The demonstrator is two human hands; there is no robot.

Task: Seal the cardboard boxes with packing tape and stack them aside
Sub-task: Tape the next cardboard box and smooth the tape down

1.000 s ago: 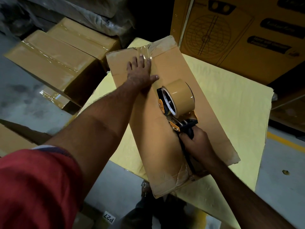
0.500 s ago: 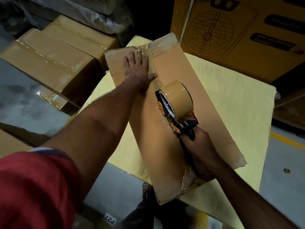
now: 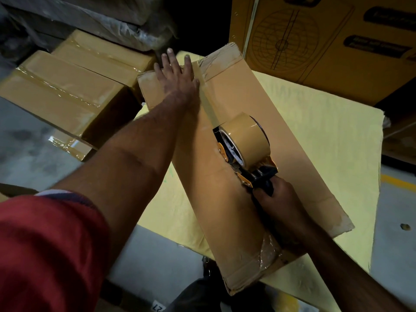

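Observation:
A long flat cardboard box (image 3: 292,154) lies slantwise on a yellow-covered table (image 3: 333,136). My left hand (image 3: 177,77) presses flat on the box's far end, fingers straight, over the start of a tape strip. My right hand (image 3: 276,199) grips the black handle of a tape dispenser (image 3: 243,145) carrying a tan tape roll, which rests on the middle of the box. A strip of tan tape (image 3: 207,102) runs from my left hand down to the dispenser.
Taped brown boxes (image 3: 67,86) are stacked on the floor at left. A large printed yellow carton (image 3: 337,37) stands behind the table. Plastic-wrapped goods (image 3: 90,16) fill the far left. Grey floor with a yellow line (image 3: 398,183) lies at right.
The dispenser has slid down the box toward me, laying a longer tape strip. My left hand has shifted farther toward the box's far end.

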